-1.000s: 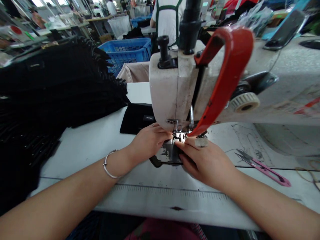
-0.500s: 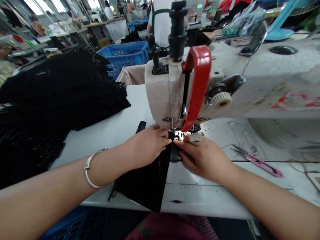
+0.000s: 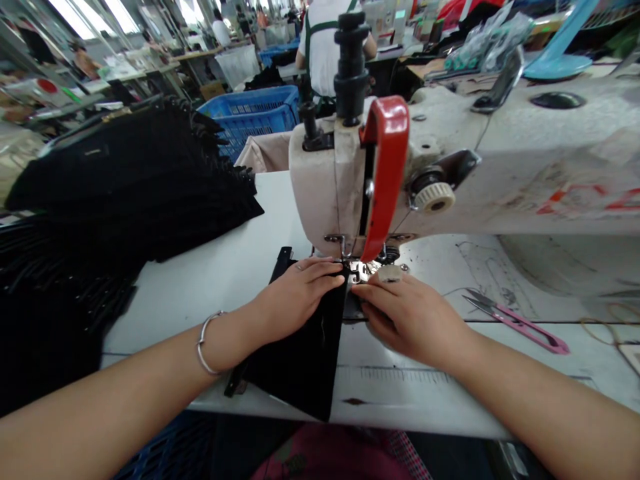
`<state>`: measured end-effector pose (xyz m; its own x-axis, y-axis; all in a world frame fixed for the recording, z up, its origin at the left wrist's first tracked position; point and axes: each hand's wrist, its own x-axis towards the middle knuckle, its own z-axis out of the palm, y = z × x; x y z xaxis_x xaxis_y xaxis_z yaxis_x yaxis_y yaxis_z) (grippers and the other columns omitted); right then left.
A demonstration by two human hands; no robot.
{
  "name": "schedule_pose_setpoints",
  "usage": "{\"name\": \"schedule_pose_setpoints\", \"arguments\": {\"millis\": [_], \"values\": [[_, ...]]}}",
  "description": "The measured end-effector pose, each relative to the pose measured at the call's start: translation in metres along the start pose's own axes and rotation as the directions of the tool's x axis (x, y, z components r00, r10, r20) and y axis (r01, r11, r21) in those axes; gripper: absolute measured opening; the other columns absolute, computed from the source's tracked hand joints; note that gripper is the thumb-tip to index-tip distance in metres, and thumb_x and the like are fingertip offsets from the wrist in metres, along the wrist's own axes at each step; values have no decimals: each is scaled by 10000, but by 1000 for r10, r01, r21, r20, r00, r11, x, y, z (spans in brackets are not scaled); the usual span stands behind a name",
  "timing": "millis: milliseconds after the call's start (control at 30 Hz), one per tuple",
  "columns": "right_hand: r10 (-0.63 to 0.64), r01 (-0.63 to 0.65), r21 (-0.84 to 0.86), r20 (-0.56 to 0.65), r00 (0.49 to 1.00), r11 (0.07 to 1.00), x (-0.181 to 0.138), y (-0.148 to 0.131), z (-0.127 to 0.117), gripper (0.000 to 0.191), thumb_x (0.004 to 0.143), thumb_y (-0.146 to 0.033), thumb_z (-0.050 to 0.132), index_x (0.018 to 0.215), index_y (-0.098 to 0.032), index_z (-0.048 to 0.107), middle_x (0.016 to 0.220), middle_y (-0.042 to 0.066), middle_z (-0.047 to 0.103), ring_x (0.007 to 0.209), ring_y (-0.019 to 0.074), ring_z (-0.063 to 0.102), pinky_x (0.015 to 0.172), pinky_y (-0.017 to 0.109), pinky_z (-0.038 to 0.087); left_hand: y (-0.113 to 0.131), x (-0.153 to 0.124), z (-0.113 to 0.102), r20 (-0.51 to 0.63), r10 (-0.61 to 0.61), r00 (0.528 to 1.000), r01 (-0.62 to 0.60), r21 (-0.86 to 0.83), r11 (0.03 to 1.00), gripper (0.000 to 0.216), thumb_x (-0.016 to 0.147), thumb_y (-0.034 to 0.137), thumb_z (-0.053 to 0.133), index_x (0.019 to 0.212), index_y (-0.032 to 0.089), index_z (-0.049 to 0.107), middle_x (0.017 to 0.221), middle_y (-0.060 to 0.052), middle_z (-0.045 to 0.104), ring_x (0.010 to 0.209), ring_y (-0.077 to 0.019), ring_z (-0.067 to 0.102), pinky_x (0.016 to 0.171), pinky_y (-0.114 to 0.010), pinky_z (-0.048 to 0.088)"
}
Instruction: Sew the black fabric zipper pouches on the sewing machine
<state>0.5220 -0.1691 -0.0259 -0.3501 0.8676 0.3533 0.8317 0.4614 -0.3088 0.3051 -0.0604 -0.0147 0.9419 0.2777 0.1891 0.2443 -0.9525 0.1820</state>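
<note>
A black fabric piece (image 3: 300, 360) lies under the needle area of a white sewing machine (image 3: 315, 193), its near corner reaching the table's front edge. My left hand (image 3: 287, 300) rests on it, fingers stretched out flat with their tips beside the presser foot (image 3: 357, 272). A pale thread shows on the cloth. On the other side of the foot is my right hand (image 3: 410, 313), closed, thumb and fingers pressed together close to the fabric's edge. A wrap (image 3: 390, 274) covers one of its fingers. What is between those fingertips is hidden.
A tall stack of black fabric pieces (image 3: 125, 180) stands on the left. Pink-handled thread snips (image 3: 525, 327) lie right of my right hand. A red lever guard (image 3: 393, 167) hangs before the machine head. Behind are a blue crate (image 3: 250, 107) and a person (image 3: 323, 53).
My left hand's fingers have straightened from a curled grip to lying flat on the fabric. The fabric's near end has shifted slightly right. My right hand stays almost in place.
</note>
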Motion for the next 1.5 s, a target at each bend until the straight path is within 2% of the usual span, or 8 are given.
{"name": "schedule_pose_setpoints", "arguments": {"millis": [433, 600, 767, 933, 1100, 1267, 1367, 1500], "values": [[-48, 48, 16, 35, 998, 999, -6, 2, 1, 377, 881, -125, 523, 1247, -104, 611, 1091, 127, 630, 1013, 281, 586, 873, 447, 526, 22, 3, 9, -128, -16, 992, 29, 100, 995, 359, 913, 25, 439, 1257, 77, 529, 1307, -145, 590, 1286, -258, 509, 1078, -472, 477], [19, -23, 70, 71, 997, 997, -5, -7, -11, 331, 905, -132, 508, 1212, -131, 633, 1056, 122, 625, 995, 271, 576, 848, 431, 517, 36, -6, -4, -6, 20, 1000, -19, 136, 991, 390, 929, 36, 422, 1307, 66, 514, 1351, -142, 565, 1353, -295, 435, 1125, -502, 419], [43, -98, 268, 203, 978, 958, -33, -39, -30, 191, 929, -144, 510, 1040, -204, 654, 1067, 65, 614, 987, 226, 541, 865, 403, 471, 90, -41, -22, 92, 74, 993, -67, -79, 995, 398, 974, 405, 511, 1223, 104, 590, 1263, -117, 635, 1233, -270, 556, 1106, -451, 459], [93, -136, 352, 138, 986, 926, -65, -65, -20, 151, 937, -176, 547, 1059, -217, 624, 1164, 33, 608, 1074, 217, 510, 919, 397, 424, 100, -65, -10, -53, -99, 994, 82, -260, 962, 233, 987, 125, 464, 1190, 141, 577, 1254, -79, 637, 1298, -186, 508, 1132, -370, 426], [190, -192, 233, 32, 981, 953, -62, -78, -1, 225, 911, -295, 622, 1109, -192, 597, 1184, 64, 622, 1026, 255, 538, 886, 442, 437, 97, -66, -13, -92, -467, 880, 372, -480, 795, 252, 1008, 141, 383, 1167, 217, 563, 1209, -31, 641, 1159, -142, 592, 1004, -282, 496], [402, -390, 157, -55, 914, 907, -34, -83, 10, 542, 896, -361, 636, 1356, -120, 478, 1392, 158, 523, 1231, 353, 453, 1012, 543, 377, 97, -64, -26, -333, -645, 688, 488, -446, 750, 216, 1009, 239, 409, 1115, 200, 593, 1103, -53, 646, 1017, -194, 613, 895, -331, 513], [428, -393, 293, -64, 901, 872, -8, -80, 17, 516, 915, -296, 607, 1386, -148, 457, 1371, 147, 546, 1278, 332, 437, 1045, 532, 359, 91, -62, -30, -401, -698, 593, 540, -445, 714, 195, 1001, 287, 451, 1089, 205, 604, 1067, -51, 646, 961, -206, 609, 871, -351, 503], [623, -455, 633, -56, 780, 626, 23, -77, 18, 198, 863, -223, 633, 1054, -179, 599, 984, 48, 661, 927, 203, 603, 812, 344, 492, 86, -54, -36, -461, -657, 596, 515, -408, 754, 163, 997, 270, 461, 1062, 205, 596, 1060, -49, 639, 979, -206, 608, 867, -350, 502]]}}
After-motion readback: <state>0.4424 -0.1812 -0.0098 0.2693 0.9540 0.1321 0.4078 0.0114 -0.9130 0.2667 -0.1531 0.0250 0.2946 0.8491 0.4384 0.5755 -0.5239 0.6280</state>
